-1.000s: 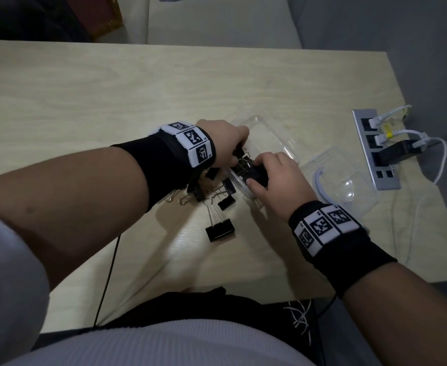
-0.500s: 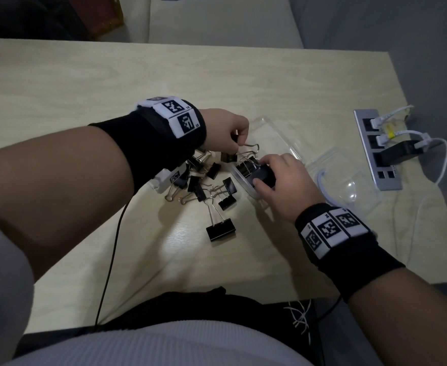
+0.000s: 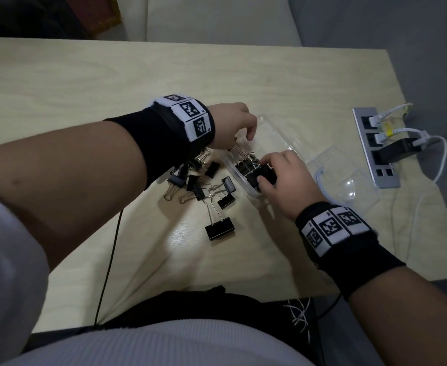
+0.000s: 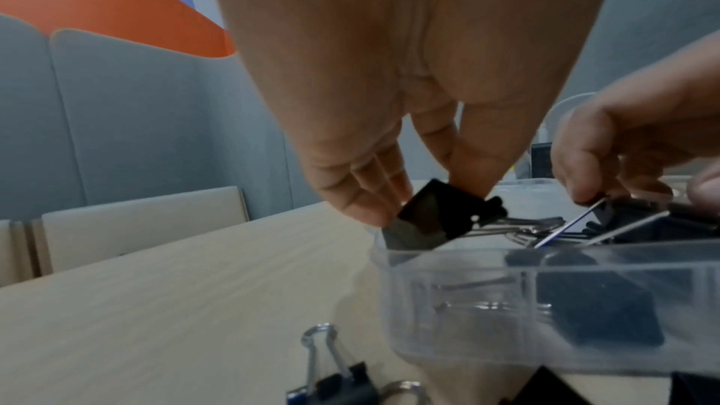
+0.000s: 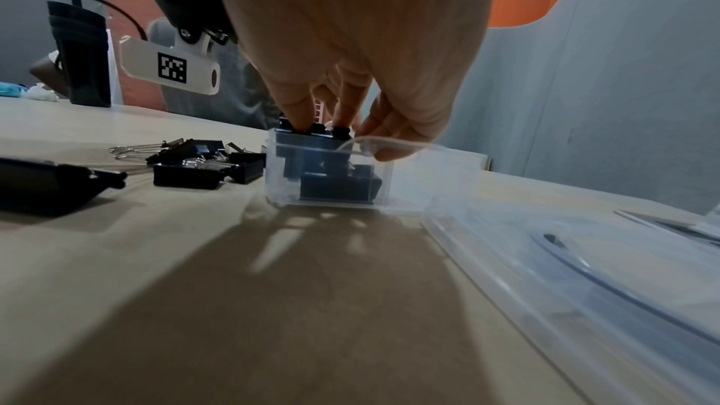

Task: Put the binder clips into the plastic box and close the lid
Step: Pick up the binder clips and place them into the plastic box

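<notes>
A clear plastic box (image 3: 275, 136) lies open mid-table with several black binder clips (image 3: 246, 167) inside. Its lid (image 3: 349, 180) lies flat on the table to the right. My left hand (image 4: 428, 205) pinches a black binder clip (image 4: 448, 220) at the box rim (image 4: 506, 261), tilted, with its wire handles pointing over the box. In the head view my left hand (image 3: 246, 133) hovers over the box's left side. My right hand (image 3: 263, 170) grips the clips at the box's near end, its fingertips (image 5: 300, 122) on top of them. More loose clips (image 3: 201, 180) lie left of the box.
A larger black clip (image 3: 219, 229) lies alone nearer to me. A silver power strip (image 3: 375, 149) with white cables and a black plug sits near the table's right edge. A thin black cable (image 3: 108, 260) runs off the front edge.
My left hand rose from the loose pile with a clip and moved right to the box rim. My right hand stayed on the clips in the box.
</notes>
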